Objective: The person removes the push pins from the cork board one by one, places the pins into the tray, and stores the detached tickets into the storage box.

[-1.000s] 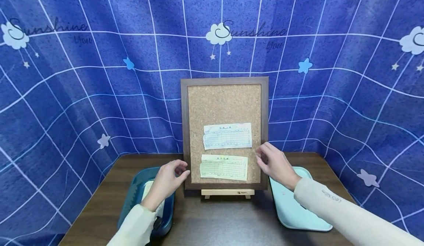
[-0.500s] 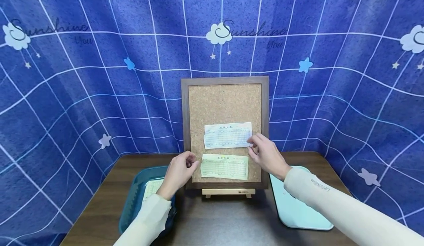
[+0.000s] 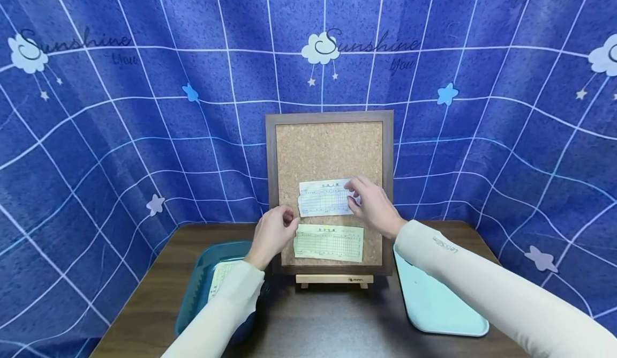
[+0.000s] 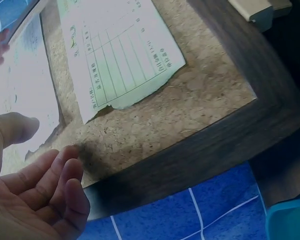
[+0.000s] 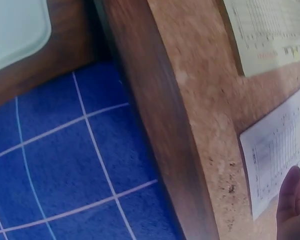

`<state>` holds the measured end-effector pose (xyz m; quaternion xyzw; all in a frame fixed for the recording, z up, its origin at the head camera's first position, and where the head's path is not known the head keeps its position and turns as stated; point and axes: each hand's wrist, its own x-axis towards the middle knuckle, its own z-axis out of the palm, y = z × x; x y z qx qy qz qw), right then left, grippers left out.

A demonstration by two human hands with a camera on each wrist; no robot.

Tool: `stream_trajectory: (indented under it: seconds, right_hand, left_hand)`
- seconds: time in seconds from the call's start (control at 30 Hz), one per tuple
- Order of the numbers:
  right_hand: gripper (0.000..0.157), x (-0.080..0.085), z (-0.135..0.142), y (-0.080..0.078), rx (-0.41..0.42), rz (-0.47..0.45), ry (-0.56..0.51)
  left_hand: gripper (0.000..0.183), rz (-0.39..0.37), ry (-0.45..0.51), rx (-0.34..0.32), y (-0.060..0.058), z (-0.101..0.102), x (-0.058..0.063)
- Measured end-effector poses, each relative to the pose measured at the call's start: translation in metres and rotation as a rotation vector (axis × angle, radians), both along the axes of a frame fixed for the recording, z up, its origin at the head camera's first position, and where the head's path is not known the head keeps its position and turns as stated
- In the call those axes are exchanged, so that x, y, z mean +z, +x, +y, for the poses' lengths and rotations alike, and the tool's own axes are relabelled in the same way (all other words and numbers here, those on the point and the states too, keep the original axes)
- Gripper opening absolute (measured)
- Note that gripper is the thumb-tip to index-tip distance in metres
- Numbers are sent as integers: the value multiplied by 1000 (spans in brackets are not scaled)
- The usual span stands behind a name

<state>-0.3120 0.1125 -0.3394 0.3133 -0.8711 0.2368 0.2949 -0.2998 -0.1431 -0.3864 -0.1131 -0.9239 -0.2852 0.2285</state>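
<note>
A framed cork board [image 3: 330,149] stands upright on a small wooden easel, bearing two printed paper slips. The upper slip [image 3: 319,201] is white-blue; the lower slip [image 3: 329,244] is pale green, and both have a torn left edge. My left hand [image 3: 272,236] is at the board's left side, close to the slips' left ends. In the left wrist view its thumb and bent fingers [image 4: 65,175] stand apart with nothing between them. My right hand [image 3: 377,203] covers the upper slip's right end, thumb and fingertips apart over the paper; no grip on it shows.
A dark teal basket [image 3: 193,288] with a pale green printed paper [image 3: 219,277] stands on the left, partly behind my left forearm. On the right a light blue tray [image 3: 443,310] lies under my right forearm. Behind the brown table [image 3: 318,320] hangs a blue curtain [image 3: 231,68].
My left hand has moved right and up, from beside the frame to the slips' left edges. My right hand has moved left and up over the upper slip. Both slips stay on the board.
</note>
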Motion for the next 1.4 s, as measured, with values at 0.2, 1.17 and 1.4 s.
stream_trajectory:
  seconds: [0.2,1.17,1.4]
  right_hand:
    - [23,10,-17,-13,-6,-9,28]
    - [10,21,-49,-27,-136,-216,7]
    - [7,22,-53,-29,-168,-213,27]
  left_hand:
    - [11,15,-7,19,-7,8,5]
    - [15,61,3,43,-17,21,22]
    - [14,92,11,30,-16,20,22]
